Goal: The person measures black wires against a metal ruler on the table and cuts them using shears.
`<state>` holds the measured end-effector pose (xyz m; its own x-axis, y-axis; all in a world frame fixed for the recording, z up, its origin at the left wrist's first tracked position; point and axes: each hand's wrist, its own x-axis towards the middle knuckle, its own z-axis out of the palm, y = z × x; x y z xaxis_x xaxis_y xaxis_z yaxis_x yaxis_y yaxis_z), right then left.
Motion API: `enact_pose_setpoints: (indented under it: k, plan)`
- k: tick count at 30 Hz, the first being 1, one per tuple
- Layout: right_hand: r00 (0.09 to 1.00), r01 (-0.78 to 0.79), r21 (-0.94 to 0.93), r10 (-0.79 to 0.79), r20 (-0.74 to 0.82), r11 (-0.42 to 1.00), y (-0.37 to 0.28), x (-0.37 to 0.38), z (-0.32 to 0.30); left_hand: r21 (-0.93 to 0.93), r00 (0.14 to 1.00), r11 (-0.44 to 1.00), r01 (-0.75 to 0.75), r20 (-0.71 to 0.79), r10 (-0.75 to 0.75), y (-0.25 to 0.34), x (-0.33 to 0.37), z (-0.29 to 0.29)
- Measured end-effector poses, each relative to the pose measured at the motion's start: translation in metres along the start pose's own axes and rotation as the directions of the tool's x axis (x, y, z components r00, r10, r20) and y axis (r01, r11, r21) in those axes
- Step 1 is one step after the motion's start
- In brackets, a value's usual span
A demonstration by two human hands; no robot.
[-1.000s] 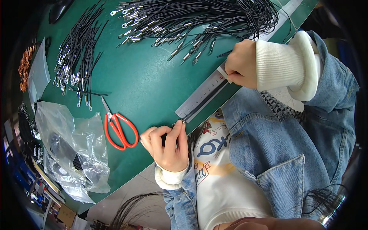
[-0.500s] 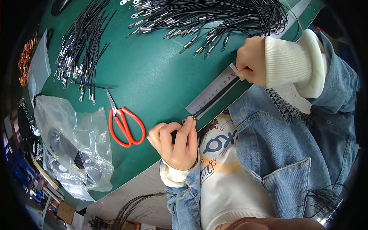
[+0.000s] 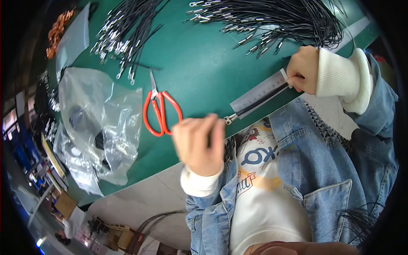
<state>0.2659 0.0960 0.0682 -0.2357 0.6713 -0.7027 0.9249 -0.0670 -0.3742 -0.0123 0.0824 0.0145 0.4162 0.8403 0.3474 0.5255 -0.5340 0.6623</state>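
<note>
A steel ruler lies slanted on the green table near its front edge. A black cable runs along the ruler, its metal terminal at the ruler's near end. My right hand pinches the cable's far end against the far end of the ruler. My left hand is blurred, holds nothing, and sits between the terminal and the red-handled scissors, its fingertips close to the scissors' handle loops.
A big pile of black cables with metal terminals lies at the back right, a smaller bunch at the back left. Crumpled clear plastic bags cover the left side. Copper-coloured parts sit far left.
My left hand has let go of the cable's near end at the ruler and shifted left toward the scissors. The right hand stays on the ruler's far end.
</note>
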Motion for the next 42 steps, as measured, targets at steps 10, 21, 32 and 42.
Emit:
enact_pose_setpoints:
  k: [10, 21, 32, 42]
  plan:
    - [0.921, 0.386, 0.219, -0.362, -0.143, 0.896, 0.023, -0.007, 0.002, 0.413, 0.979, 0.897, 0.155, 0.058, -0.196, -0.038, 0.02, -0.043]
    - [0.766, 0.622, 0.368, -0.438, -0.472, 0.691, 0.018, 0.021, 0.023, -0.234, 0.829, 0.808, 0.541, 0.31, -0.466, 0.011, 0.003, -0.04]
    - [0.729, 0.668, 0.407, -0.438, -0.526, 0.623, 0.004, 0.014, 0.021, -0.183, 0.733, 0.869, 0.459, 0.63, -0.255, 0.049, 0.019, 0.017]
    - [0.736, 0.665, 0.42, -0.448, -0.508, 0.617, 0.004, 0.013, 0.022, -0.175, 0.748, 0.88, 0.442, 0.614, -0.253, 0.054, 0.026, 0.027]
